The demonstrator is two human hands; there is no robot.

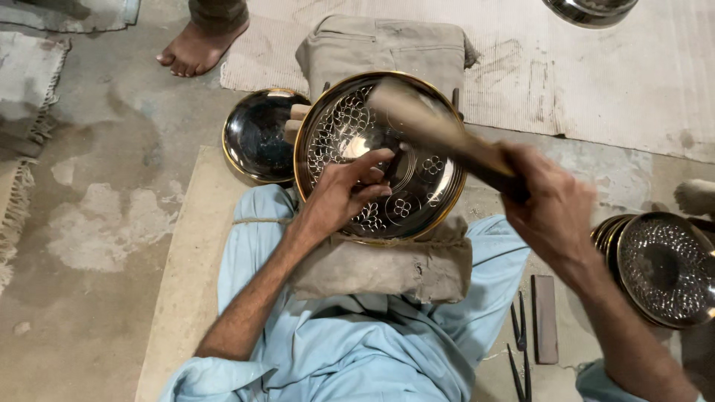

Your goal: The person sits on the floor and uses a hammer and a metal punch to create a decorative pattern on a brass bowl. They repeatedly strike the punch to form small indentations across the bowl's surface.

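Resting tilted on a folded cloth pad (387,264) across the person's lap, a round engraved metal plate (350,130) with a brass-coloured rim shows rows of punched floral and circular patterns over its dark polished face. The left hand (344,193) lies on the lower part of that plate, its fingers drawn together and pinching a thin dark chisel (393,165) whose tip meets the plate near the centre. The right hand (555,208) is raised to the right of the plate, fingers wrapped tightly round the handle of a wooden mallet (432,126); the mallet's head is blurred and hangs over the plate's upper half.

Just left of the engraved plate, touching its rim, sits a plain dark metal plate (257,138) on the floor. Beyond the plate's far edge lies a folded beige cloth (387,45). Well to the right of the plate stands a stack of patterned plates (663,268), and between that stack and the lap lie a flat sharpening stone (545,316) and some slim dark punches (519,350). Another person's bare foot (197,48) stands far up and left of the plate.
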